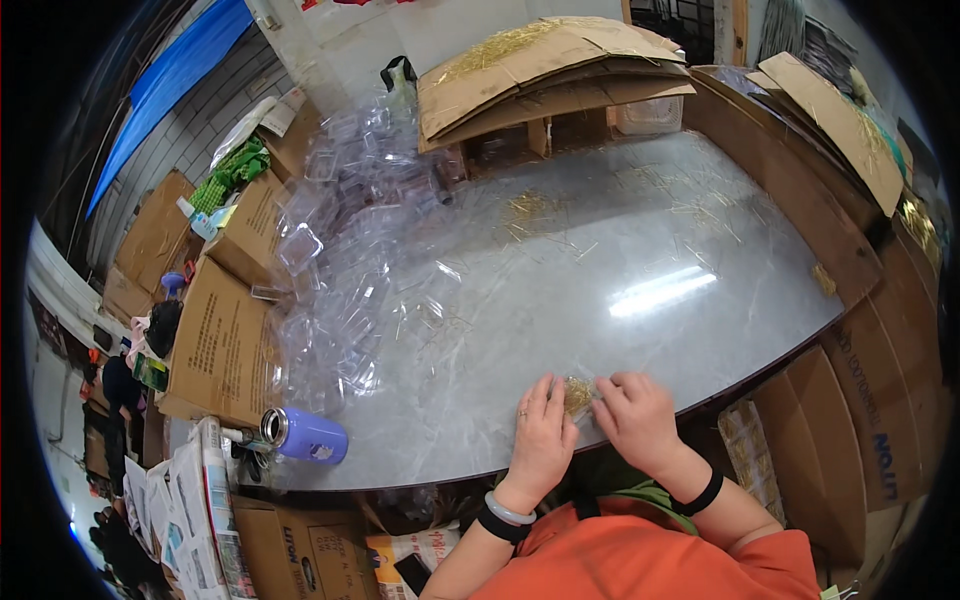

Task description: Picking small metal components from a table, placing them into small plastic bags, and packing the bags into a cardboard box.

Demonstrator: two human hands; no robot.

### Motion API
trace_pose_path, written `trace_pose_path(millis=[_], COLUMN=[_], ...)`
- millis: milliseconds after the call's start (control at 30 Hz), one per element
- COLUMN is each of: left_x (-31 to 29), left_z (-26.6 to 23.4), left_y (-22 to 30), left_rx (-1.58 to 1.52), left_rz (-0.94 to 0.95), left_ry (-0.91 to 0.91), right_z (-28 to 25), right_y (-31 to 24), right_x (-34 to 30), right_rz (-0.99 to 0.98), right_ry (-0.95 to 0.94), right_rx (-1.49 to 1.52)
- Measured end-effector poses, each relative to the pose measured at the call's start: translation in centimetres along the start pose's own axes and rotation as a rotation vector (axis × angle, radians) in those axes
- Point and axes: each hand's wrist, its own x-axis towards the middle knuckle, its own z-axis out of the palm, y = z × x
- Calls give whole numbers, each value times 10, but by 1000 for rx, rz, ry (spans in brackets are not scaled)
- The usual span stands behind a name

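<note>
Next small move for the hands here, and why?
I'd probably have the left hand and right hand close in gently to steady the small golden clump: it sits between them by the near edge of the table, and loose golden strands scattered farther back suggest it could shed. Whether either hand grips it isn't clear.

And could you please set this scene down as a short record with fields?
Hands: left hand and right hand on either side of a golden clump; exact grip unclear
Table: grey, glossy
Scattered on it: golden strands
Left side: heaped clear plastic containers
Near left corner: purple bottle
Far side: stacked cardboard sheets
</note>
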Motion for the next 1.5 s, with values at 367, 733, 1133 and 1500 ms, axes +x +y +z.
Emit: trace_pose_path(millis=[367, 733, 1133, 1500], left_x=[-4, -11, -7, -19], left_z=[-3, -4, -45, -23], left_y=[2, -10, -12, -17], left_rx=[-151, -687, -402, 73], left_rz=[-42, -148, -71, 94], left_ry=[113, 168, 59, -52], right_z=[0, 5, 12, -6], right_y=[-4, -19, -32, -5], right_x=[-12, 2, 6, 21], right_rz=[-38, -155, -80, -108], right_ry=[-145, -281, -289, -617], right_rx=[33, 22, 3, 235])
